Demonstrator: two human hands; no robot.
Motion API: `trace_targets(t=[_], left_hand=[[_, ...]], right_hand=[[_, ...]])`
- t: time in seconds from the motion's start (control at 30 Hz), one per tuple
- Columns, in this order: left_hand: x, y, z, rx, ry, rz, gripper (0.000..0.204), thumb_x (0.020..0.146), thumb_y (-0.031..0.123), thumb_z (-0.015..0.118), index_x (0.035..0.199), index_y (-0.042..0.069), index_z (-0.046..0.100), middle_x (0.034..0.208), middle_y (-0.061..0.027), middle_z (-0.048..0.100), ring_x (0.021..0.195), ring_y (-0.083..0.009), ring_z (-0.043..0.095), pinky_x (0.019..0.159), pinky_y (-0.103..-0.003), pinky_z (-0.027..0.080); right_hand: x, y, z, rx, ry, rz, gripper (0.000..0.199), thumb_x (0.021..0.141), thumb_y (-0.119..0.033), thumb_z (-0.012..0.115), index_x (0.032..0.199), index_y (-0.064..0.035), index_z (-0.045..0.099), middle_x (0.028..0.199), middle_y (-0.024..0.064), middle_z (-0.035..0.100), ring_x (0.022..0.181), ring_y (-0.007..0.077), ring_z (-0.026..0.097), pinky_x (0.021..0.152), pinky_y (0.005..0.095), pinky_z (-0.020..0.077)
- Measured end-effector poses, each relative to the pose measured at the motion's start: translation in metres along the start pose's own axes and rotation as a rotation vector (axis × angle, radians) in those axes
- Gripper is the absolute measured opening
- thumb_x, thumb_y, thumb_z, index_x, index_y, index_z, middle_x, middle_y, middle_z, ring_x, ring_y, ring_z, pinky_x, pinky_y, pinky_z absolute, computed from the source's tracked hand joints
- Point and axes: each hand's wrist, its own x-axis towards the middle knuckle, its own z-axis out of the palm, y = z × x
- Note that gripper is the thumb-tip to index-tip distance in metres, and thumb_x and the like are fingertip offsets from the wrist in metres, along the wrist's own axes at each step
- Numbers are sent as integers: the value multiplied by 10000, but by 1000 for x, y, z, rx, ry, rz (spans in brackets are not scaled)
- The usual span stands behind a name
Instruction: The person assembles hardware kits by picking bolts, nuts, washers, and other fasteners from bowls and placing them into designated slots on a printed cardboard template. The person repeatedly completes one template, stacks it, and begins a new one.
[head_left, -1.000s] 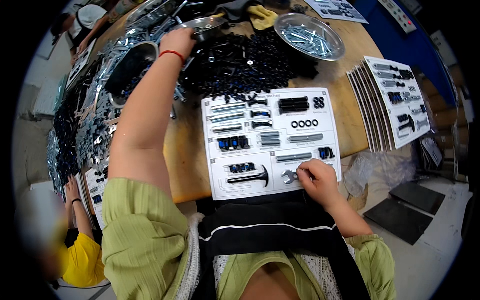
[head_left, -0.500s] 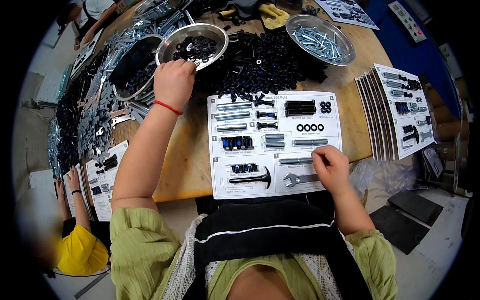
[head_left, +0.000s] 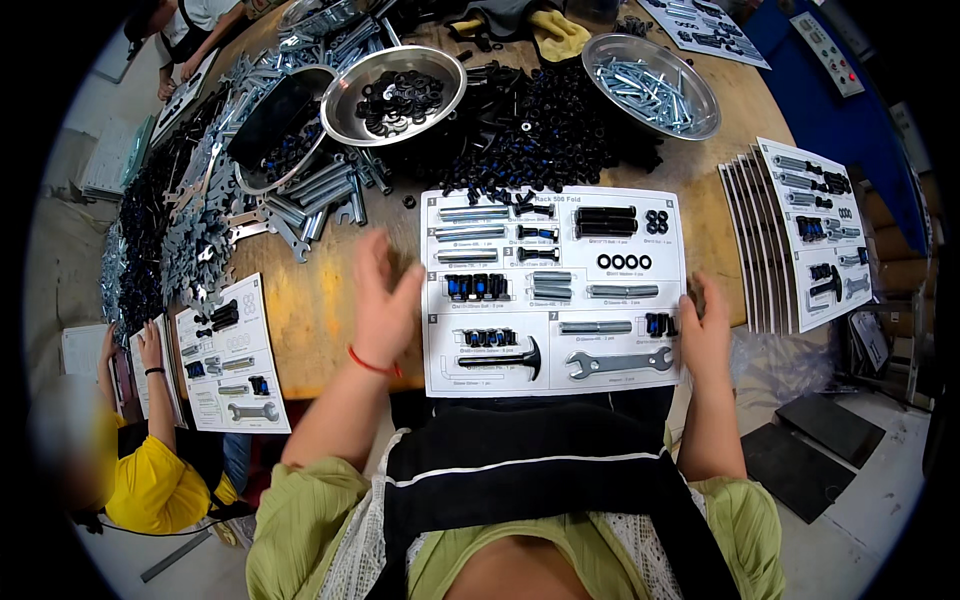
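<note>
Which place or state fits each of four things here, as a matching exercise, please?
1. Bare left hand
2. Bare right hand
3. White rectangular printed card
4. Round silvery metal bowl, upper right

A. Holds slim silvery metal pieces
B. Red cord bracelet around its wrist
C. Between the two hands
D. At the card's right edge

Pairs: 1-B, 2-D, 3-C, 4-A.

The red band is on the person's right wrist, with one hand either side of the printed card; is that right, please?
No: in the head view, the red band is on the left wrist; the left hand and right hand do flank the printed card.
</note>
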Motion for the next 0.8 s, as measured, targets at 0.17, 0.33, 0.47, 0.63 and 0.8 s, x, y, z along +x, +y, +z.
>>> trace_targets(t=[0.17, 0.33, 0.47, 0.63, 0.8], left_hand=[[-51, -18, 29, -433, -44, -210, 646, 910, 113, 589, 1459, -14, 273, 1481, -200, 337, 1401, -297, 314, 1156, -403, 252], [-39, 6, 29, -600, 25, -328, 609, 923, 169, 494, 1445, -58, 278, 1448, -177, 376, 1374, -260, 335, 1152, -385, 245], [-45, 6, 24, -655, -15, -329, 592, 877, 108, 458, 1423, -66, 309, 1432, -177, 393, 1363, -265, 345, 1153, -383, 242], [-68, 10, 23, -598, -48, -327, 609, 834, 62, 443, 1415, -72, 324, 1433, -184, 390, 1373, -266, 335, 1152, -395, 243], [-54, -3, -5, -246, -81, -239, 446, 840, 88, 589, 1275, 12, 528, 1259, -118, 558, 1160, -219, 532, 981, -350, 423]], right_hand=[[-11, -1, 16, 229, -23, 52, 443, 863, -91, 609, 1289, 4, 535, 1198, 223, 587, 1127, 342, 538, 987, 425, 420], [-10, -9, 19, 430, -13, 155, 419, 877, -103, 616, 1275, 3, 539, 1149, 170, 603, 1043, 245, 570, 903, 358, 460], [-8, -12, 17, 500, -20, 159, 413, 881, -100, 619, 1272, 4, 535, 1095, 120, 600, 963, 181, 566, 846, 312, 470], [-15, -5, 13, 494, -16, 154, 396, 880, -98, 621, 1257, -3, 543, 1074, 112, 596, 950, 176, 559, 846, 308, 465], [-4, -7, -3, 118, -6, -39, 351, 841, -85, 638, 1181, -9, 599, 1081, 143, 619, 950, 233, 590, 853, 341, 475]])
